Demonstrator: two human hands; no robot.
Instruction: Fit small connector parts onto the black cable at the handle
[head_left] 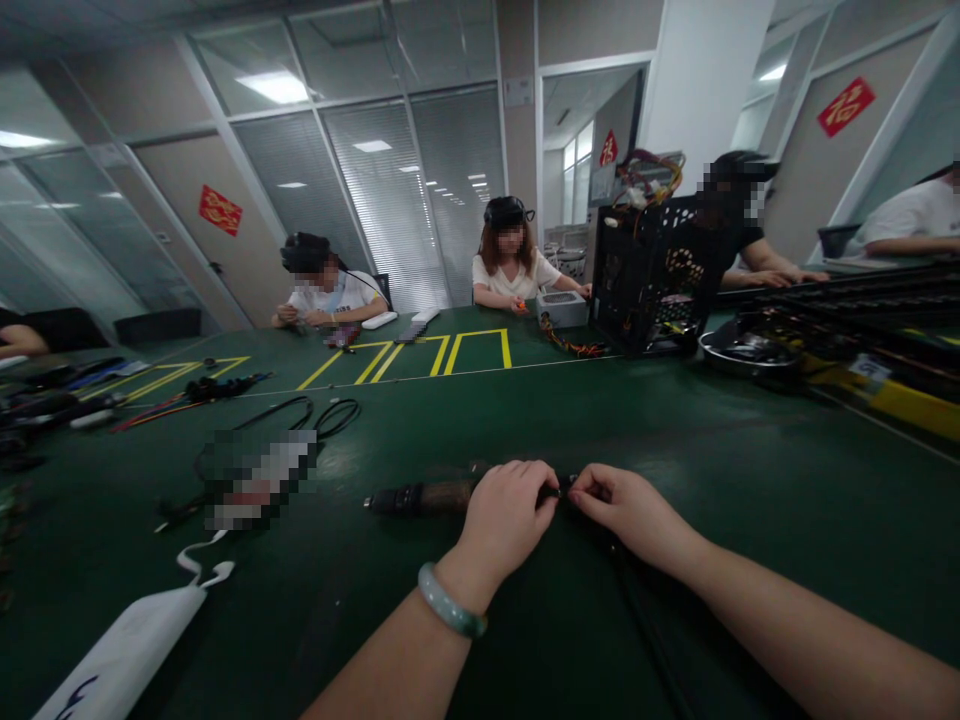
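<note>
An electric screwdriver with a black nose and a brownish, see-through body lies on the green table, its tip toward the left. My left hand is closed around its rear end, thumb and fingers drawn together there. Just to the right, my right hand pinches the dark end of a black cable, close to the screwdriver's tail. The cable runs from under that hand toward the table's near edge. Whether the plug and the screwdriver touch is hidden between my fingertips.
A blurred-out device with a black cord and a white pouch lie left. A black computer case stands at the back right, beside a power supply. Metal frames fill the far right. Several people sit around the table.
</note>
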